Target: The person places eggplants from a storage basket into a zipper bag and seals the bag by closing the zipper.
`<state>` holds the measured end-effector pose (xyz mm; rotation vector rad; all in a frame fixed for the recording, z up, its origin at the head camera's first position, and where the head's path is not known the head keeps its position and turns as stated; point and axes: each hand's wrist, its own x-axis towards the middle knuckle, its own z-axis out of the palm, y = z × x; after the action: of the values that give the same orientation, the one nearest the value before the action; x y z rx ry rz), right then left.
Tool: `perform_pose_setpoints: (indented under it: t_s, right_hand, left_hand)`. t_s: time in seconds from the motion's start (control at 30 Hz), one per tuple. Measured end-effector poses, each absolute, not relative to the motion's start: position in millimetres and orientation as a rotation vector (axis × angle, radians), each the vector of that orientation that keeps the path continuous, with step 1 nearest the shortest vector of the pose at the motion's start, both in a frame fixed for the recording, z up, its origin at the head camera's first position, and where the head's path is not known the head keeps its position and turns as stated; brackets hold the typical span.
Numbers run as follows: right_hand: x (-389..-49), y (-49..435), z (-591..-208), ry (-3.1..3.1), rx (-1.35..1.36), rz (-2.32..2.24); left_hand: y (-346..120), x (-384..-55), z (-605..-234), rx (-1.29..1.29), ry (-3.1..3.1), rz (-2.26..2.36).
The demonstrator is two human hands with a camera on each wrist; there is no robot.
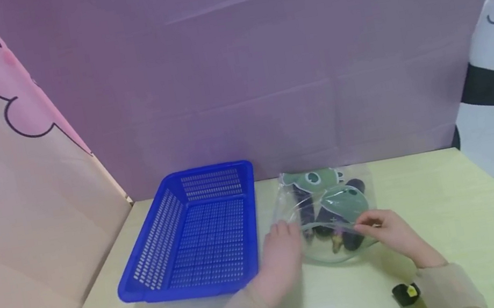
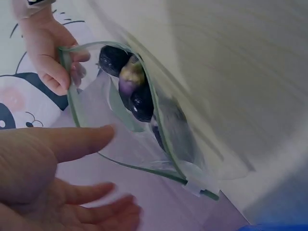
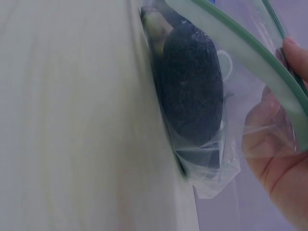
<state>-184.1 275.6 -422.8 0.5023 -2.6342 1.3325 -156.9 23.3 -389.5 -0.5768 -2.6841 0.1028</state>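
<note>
A clear zip bag (image 1: pixel 344 202) with green fish-like prints lies on the table, its green-edged mouth spread apart. Inside are several dark purple eggplants (image 1: pixel 304 204), one large and oval in the right wrist view (image 3: pixel 192 86). My right hand (image 1: pixel 391 233) pinches the right end of the bag's mouth between thumb and fingers. At the left end is my left hand (image 1: pixel 280 252); in the left wrist view its thumb (image 2: pixel 82 144) and fingers are spread apart beside the mouth, with nothing between them. A pale slider (image 2: pixel 193 187) sits at one end of the zip.
To the left of the bag stands a blue plastic basket (image 1: pixel 213 244) with slotted walls and nothing in it. The pale table (image 1: pixel 442 208) ends at a purple backdrop (image 1: pixel 223 70), with printed cloths at both sides. A small black device (image 1: pixel 405 295) is by my right wrist.
</note>
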Motion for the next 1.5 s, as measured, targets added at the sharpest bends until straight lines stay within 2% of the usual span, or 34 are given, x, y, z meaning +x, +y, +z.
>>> perform_pose_setpoints:
  t_s: [0.2, 0.43, 0.73, 1.27, 1.5]
  right_hand:
    - [-184, 278, -426, -2.604, 0.491, 1.322]
    - [-184, 278, -425, -2.567, 0.479, 1.322]
    - [-184, 279, -421, -2.552, 0.421, 1.313]
    - [-187, 290, -419, -2.47, 0.282, 1.32]
    - [-185, 302, -418, -2.45, 0.301, 1.293]
  left_hand:
    - [28, -163, -412, -0.39, -2.583, 0.31]
    - [32, -167, -421, -0.222, -2.642, 0.221]
    - [28, -176, -415, -0.286, -2.742, -0.072]
    - [22, -182, -406, -0.354, -2.689, -0.151]
    - [21, -180, -406, -0.361, -2.67, -0.189]
